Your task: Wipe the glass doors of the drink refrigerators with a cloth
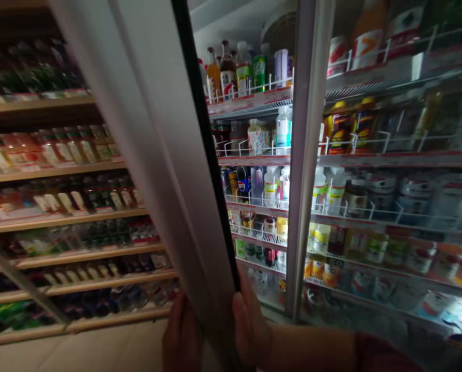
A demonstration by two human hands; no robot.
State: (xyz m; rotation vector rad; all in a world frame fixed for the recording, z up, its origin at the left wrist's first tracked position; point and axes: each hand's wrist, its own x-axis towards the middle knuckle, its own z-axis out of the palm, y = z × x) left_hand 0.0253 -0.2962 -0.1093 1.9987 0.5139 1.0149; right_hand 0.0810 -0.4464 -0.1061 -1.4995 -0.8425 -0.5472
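A fridge door [169, 170] with a wide metal frame and a black seal along its edge stands swung open, leaning across the middle of the head view. Low on its frame, my right hand [251, 323] grips the seal side, thumb and fingers around the edge. My left hand [181, 330] is on the other side of the same frame, dark and blurred, its fingers against the door. Through the gap, lit wire shelves [254, 206] hold bottles and cans, some way beyond my hands.
A metal post [302, 170] divides the gap from a second glass-fronted section of bottles [335, 191] on the right. At left, wooden shelves [76, 212] carry rows of bottles, seen blurred. Pale floor tiles [99, 349] show at the lower left.
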